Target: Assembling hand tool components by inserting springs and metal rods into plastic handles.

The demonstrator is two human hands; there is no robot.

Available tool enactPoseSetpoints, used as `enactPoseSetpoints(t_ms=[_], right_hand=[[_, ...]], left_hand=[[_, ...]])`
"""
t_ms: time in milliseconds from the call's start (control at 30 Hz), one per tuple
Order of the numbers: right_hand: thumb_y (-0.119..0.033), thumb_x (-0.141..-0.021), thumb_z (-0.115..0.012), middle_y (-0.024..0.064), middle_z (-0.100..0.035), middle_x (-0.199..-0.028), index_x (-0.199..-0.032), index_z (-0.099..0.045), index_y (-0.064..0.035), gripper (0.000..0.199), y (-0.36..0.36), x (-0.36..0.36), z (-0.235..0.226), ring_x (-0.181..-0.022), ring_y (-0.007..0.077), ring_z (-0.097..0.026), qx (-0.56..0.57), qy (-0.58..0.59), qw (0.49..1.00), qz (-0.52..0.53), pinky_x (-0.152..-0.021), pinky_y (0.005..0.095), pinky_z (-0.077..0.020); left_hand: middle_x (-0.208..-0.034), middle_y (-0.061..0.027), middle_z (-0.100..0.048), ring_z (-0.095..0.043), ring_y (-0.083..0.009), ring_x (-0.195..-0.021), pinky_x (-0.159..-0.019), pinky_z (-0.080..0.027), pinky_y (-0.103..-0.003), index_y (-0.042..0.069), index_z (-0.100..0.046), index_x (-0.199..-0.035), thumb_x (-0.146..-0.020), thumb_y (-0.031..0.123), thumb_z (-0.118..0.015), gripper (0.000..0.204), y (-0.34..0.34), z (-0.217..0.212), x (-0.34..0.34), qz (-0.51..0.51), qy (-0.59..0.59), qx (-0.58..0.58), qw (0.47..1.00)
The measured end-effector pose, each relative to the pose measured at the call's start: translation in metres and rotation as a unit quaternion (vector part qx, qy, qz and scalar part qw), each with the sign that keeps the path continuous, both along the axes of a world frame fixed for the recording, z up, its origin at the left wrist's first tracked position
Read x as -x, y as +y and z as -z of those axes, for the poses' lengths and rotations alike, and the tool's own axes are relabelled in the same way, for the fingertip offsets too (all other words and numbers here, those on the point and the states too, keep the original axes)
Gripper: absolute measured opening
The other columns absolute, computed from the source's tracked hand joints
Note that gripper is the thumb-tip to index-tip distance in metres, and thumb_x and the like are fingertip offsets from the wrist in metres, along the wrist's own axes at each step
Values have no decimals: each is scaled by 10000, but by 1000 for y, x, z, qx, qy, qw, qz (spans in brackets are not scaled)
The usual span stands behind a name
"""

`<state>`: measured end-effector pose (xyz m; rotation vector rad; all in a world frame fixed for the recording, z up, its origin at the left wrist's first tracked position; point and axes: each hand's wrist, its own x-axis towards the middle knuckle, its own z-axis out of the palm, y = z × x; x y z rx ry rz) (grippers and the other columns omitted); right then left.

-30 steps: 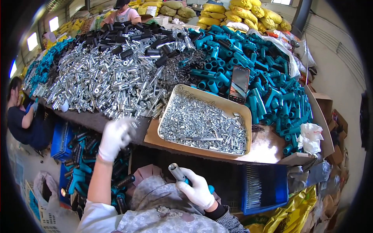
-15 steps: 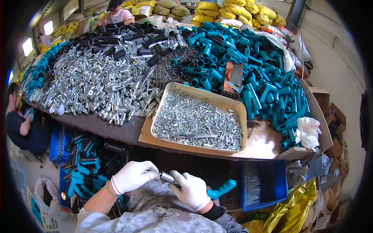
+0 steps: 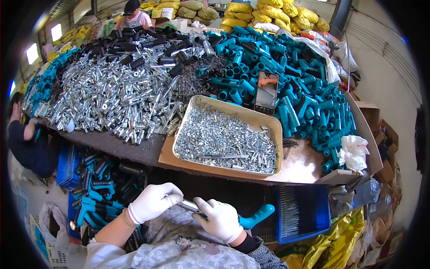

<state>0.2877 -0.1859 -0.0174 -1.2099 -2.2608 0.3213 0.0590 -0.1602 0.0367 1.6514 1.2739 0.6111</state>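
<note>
My left hand (image 3: 154, 204), in a white glove, is closed with thumb and fingertips together at the end of a shiny metal tube (image 3: 190, 206). My right hand (image 3: 220, 219), gloved alike, wraps round a teal plastic handle (image 3: 258, 216), whose curved end sticks out to the right. The tube seems to come out of the front of that handle; my right palm hides the joint. Whether a small part sits between my left fingertips is hidden. Beyond my hands, a cream tray (image 3: 278, 157) of small metal parts rests on the table edge.
Heaps of metal sleeves (image 3: 121, 98) and teal handles (image 3: 322, 112) cover the table, with a phone (image 3: 266, 93) among them. Below stand a blue bin (image 3: 309, 234) of thin rods and a pile of teal-and-black handles (image 3: 96, 201). Co-workers (image 3: 24, 139) are at the left and at the far side.
My left hand has moved slightly, staying at the tube's end. The teal handle has shifted a little right and up. The co-worker at left has raised a hand.
</note>
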Motion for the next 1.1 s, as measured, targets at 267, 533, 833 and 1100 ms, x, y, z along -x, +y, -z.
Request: enactPoseSetpoints(t_ms=[267, 533, 833, 1100], right_hand=[[-321, -938, -662, 139, -705, -1059, -1251, -617, 22, 467, 13, -34, 0, -871, 236, -696, 428, 210, 855, -203, -801, 331, -538], [-283, -938, -665, 132, -714, -1064, -1302, -594, 13, 475, 11, -44, -9, -952, 191, -670, 414, 226, 854, -220, -878, 322, -514], [-305, -906, -667, 198, -696, -948, -1225, -639, -36, 418, 10, -36, -9, -838, 324, -698, 372, 227, 885, -162, -774, 364, -540], [-313, -894, -667, 204, -694, -962, -1209, -646, -56, 407, 9, -29, -13, -874, 369, -686, 313, 165, 923, -153, -770, 391, -543]], left_hand=[[-847, -70, -652, -662, -259, -771, -702, -536, -362, 89, -675, -991, -850, 130, -689, 147, -4, -11, -2, 212, 19, -270, 939], [-977, -79, -649, -652, -257, -847, -744, -539, -361, 72, -608, -1171, -769, 264, -785, 480, -1, -32, 0, 177, 58, -230, 955], [-1058, -72, -637, -627, -295, -965, -799, -524, -388, 127, -697, -996, -801, 175, -714, 201, -4, -18, -1, 237, 88, -410, 876], [-953, -75, -660, -660, -265, -854, -744, -541, -356, 79, -697, -1015, -844, 170, -711, 194, -10, -10, 1, 171, 52, -315, 932]])
